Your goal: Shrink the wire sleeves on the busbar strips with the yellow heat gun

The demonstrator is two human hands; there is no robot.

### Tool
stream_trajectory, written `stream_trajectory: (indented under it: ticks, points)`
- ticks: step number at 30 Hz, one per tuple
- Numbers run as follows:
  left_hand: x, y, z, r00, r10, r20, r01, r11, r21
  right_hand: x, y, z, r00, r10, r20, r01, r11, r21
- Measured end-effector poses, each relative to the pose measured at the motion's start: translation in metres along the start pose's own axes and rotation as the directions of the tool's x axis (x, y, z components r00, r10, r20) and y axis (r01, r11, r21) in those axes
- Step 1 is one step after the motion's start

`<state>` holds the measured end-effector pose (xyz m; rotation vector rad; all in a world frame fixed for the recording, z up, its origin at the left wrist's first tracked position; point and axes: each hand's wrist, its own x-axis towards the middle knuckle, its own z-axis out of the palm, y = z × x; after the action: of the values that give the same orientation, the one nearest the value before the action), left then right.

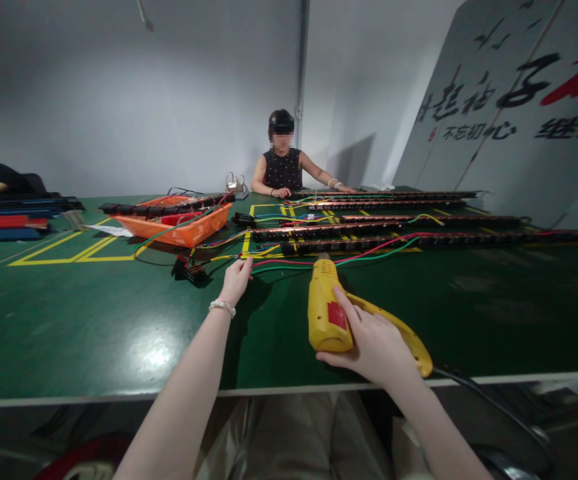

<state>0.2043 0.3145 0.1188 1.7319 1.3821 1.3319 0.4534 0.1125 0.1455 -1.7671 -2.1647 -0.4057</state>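
Heat gun [329,307] was over the tabletop's [119,333] near side, grasped by the right hand [376,347]; its nozzle faced away from the body, presumably for safety. Left hand [237,279] pinched wires [279,263] right of the black connector [191,270], apparently to steady them. Red label [337,315] was illegible. Wall panel [529,100] read 不忘初心, then 继续.
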Motion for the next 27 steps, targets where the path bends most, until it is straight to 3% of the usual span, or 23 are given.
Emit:
stream_trajectory:
  ticks: [13, 22, 27]
  points:
    - [0.003, -0.008, 0.000, 0.999, 0.006, 0.033, -0.007, 1.000, 0.010, 0.009, -0.056, 0.002, 0.998, 0.005, 0.058, -0.012, 0.994, 0.112]
    - [0.003, -0.010, -0.001, 0.999, 0.010, 0.052, -0.012, 0.999, 0.038, 0.023, -0.093, 0.004, 0.973, -0.214, 0.080, 0.206, 0.974, 0.097]
    - [0.006, -0.013, -0.003, 0.999, -0.022, 0.047, 0.023, 1.000, -0.015, 0.024, -0.103, 0.006, 0.971, -0.234, 0.058, 0.223, 0.964, 0.142]
